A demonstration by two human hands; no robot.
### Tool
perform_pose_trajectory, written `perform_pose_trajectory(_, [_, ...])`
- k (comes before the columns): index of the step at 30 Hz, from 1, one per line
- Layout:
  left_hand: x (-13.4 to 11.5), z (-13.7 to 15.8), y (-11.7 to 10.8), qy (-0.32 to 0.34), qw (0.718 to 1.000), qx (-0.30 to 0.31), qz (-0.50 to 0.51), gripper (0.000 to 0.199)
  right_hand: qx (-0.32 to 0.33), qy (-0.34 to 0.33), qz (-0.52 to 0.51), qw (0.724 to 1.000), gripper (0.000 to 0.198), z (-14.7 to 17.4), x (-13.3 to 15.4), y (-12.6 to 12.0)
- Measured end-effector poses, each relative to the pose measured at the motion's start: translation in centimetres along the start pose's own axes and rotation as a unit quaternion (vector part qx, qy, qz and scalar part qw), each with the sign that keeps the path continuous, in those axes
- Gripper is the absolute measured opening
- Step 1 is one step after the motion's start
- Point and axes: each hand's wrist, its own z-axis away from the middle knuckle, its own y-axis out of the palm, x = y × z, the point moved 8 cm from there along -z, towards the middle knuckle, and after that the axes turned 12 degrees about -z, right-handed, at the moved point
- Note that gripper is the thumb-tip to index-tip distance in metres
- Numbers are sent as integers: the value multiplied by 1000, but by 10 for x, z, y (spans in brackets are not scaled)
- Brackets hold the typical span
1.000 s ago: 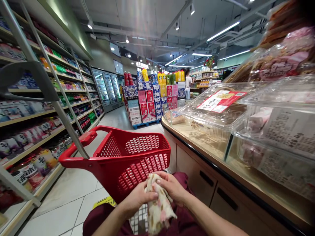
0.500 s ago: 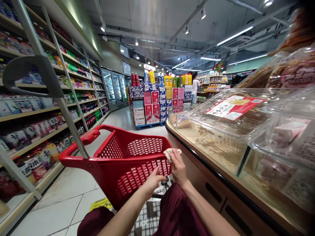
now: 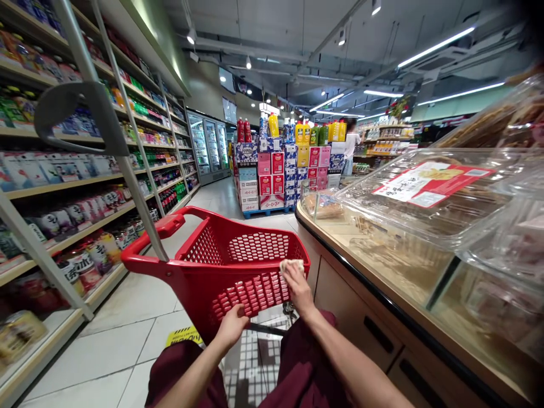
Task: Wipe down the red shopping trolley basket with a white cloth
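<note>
A red plastic shopping cart with slotted side walls stands in front of me, side-on. My right hand presses a crumpled whitish cloth against the top rim near the basket's right end, fingers closed over it. Lower down, my left hand is curled at the bottom edge of the basket's near wall, thumb on top; its other fingers are partly hidden. A metal pole with a grey loop handle rises in front of the cart's left end.
Drink shelves line the left side. A wood counter with a black edge carries clear food boxes close on the right. Stacked drink cartons stand ahead, with a person beyond. A yellow floor sign lies under the cart.
My right hand has slid the cloth from the cart's right corner leftward along the rim. My left hand has moved left and down to the basket's bottom edge. The view has turned slightly left.
</note>
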Motion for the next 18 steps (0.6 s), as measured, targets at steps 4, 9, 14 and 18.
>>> perform_pose_trajectory(4, [-13,3,-20,34,998,-37,-31,38,51,-1,-25,998,40,12,-1,0])
perform_pose_trajectory(9, [-75,16,-88,223,890,-290,-272,51,-39,81,7,996,40,-23,-16,-27])
perform_pose_trajectory(14, [-82,5,-100,216,805,-293,-469,58,28,32,13,999,38,-40,32,30])
perform_pose_trajectory(18, [-76,3,-93,208,785,-279,-513,59,34,36,35,998,33,-44,27,14])
